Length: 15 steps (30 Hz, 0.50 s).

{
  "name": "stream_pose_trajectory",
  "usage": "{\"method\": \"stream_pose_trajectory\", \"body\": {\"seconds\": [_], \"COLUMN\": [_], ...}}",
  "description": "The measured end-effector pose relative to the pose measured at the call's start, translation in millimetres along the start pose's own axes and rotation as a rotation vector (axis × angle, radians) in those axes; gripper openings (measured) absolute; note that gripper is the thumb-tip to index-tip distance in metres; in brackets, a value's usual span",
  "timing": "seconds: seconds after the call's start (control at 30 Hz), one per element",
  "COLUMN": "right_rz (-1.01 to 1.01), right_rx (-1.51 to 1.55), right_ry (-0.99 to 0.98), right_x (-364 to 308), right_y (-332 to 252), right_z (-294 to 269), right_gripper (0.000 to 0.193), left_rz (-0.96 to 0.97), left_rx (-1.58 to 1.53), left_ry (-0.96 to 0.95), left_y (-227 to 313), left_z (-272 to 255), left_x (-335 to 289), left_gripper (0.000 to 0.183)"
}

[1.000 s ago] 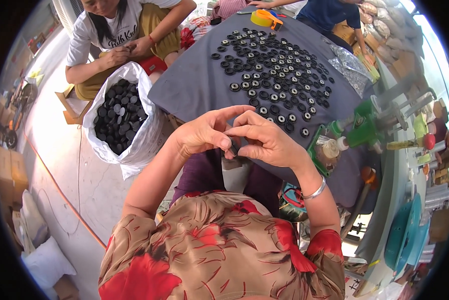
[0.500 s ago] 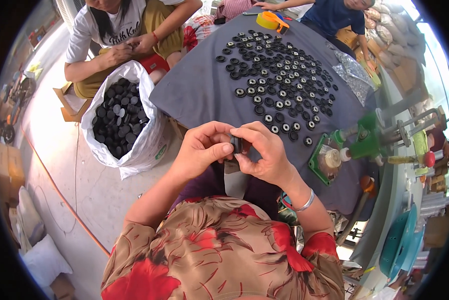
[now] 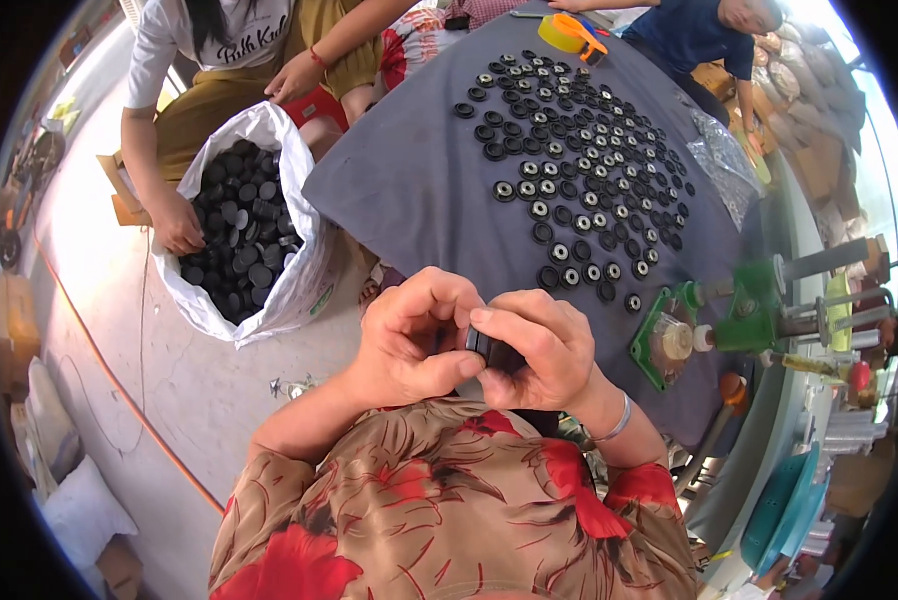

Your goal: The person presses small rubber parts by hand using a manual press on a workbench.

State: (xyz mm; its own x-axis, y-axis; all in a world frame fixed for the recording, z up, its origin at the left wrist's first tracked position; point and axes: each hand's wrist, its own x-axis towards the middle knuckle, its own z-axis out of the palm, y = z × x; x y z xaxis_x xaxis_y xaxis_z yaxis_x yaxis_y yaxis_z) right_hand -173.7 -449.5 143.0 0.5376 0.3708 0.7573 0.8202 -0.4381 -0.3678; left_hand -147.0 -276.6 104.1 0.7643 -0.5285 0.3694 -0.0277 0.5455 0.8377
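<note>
Between my two hands is a small round black cap (image 3: 479, 343), held edge-on at the fingertips. My left hand (image 3: 419, 335) pinches it from the left with thumb and fingers. From the other side my right hand (image 3: 539, 350) grips it, thumb below and index finger on top; its fingers partly hide the cap. Beyond my hands, many black round pieces (image 3: 542, 232) lie spread on a grey cloth-covered table (image 3: 409, 190), a number of them with a metal ring in the middle. A white sack (image 3: 314, 235) filled with black discs (image 3: 241, 225) stands on the floor to the left.
A green hand press (image 3: 749, 305) with metal levers stands at the table's right side. A tape roll on an orange dispenser (image 3: 574, 36) and a clear plastic bag (image 3: 726, 170) lie farther back. One person's hand (image 3: 178, 225) reaches into the sack; another person sits at the far right.
My hands, still on the cap, have come slightly lower and closer to my body. The person at left has parted their hands and put one into the sack.
</note>
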Motion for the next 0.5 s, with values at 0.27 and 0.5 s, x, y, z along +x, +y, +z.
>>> {"method": "stream_pose_trajectory", "body": {"seconds": [0.27,0.5], "right_rz": [0.036,0.481], "right_rx": [0.028,0.485], "right_ry": [0.01,-0.027], "right_x": [8,7], "right_y": [26,70], "right_z": [25,64], "right_gripper": [0.04,0.06], "left_rz": [-0.015,-0.099], "left_rx": [-0.13,-0.229], "left_ry": [0.106,0.45], "left_y": [-6,-21], "left_z": [-26,-83], "left_x": [10,26], "left_gripper": [0.035,0.023]}}
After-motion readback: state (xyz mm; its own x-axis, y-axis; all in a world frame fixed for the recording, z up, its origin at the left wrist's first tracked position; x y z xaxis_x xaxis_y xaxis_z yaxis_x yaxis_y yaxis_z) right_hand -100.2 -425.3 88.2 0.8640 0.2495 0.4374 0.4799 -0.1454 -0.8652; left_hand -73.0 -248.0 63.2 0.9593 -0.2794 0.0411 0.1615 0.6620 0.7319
